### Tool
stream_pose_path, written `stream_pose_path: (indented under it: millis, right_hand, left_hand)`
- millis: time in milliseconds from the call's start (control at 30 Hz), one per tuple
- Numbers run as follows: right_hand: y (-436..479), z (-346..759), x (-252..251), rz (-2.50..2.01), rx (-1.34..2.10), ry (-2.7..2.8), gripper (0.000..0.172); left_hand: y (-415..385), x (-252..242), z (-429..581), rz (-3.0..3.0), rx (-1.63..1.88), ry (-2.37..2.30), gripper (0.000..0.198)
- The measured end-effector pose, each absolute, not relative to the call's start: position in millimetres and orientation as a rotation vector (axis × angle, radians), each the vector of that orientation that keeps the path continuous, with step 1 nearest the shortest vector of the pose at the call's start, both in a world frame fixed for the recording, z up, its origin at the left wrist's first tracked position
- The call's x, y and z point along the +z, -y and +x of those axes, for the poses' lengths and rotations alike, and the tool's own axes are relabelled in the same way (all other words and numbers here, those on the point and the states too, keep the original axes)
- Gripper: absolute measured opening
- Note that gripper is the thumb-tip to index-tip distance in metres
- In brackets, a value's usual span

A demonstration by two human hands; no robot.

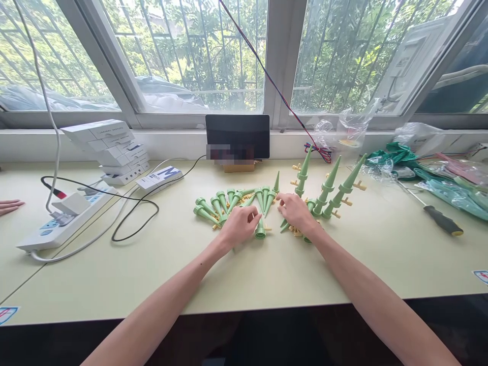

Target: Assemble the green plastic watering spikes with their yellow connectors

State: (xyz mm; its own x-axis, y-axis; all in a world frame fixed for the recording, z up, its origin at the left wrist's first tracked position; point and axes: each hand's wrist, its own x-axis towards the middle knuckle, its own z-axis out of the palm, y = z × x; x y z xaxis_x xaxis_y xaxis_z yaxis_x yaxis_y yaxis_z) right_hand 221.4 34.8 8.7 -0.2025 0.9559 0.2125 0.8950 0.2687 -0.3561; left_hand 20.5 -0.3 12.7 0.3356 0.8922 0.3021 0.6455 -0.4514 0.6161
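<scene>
Several green cone-shaped plastic spikes with small tan valves lie fanned out on the pale green table. My left hand rests among them with its fingers curled on one green spike. My right hand lies just to the right, fingers bent down onto another group of spikes whose points aim up and away. What the right fingers pinch is hidden.
A dark tablet leans on the window sill behind the spikes. At the left are a white power strip with black cables and stacked white boxes. A screwdriver and plastic bags lie at the right. Another person's fingers show at the far left.
</scene>
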Motion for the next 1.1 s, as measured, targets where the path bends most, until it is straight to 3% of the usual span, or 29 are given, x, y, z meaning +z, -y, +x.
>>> stream_pose_path:
  millis: [467, 1100]
  right_hand:
    - [-22, 211, 9, -1.095, 0.366, 1.993, 0.010]
    - [-10, 198, 9, -1.045, 0.441, 1.975, 0.019]
  left_hand:
    - [-1, 14, 21, 2.223, 0.918, -1.371, 0.015]
    - [-3, 12, 20, 2.266, 0.993, -1.263, 0.024]
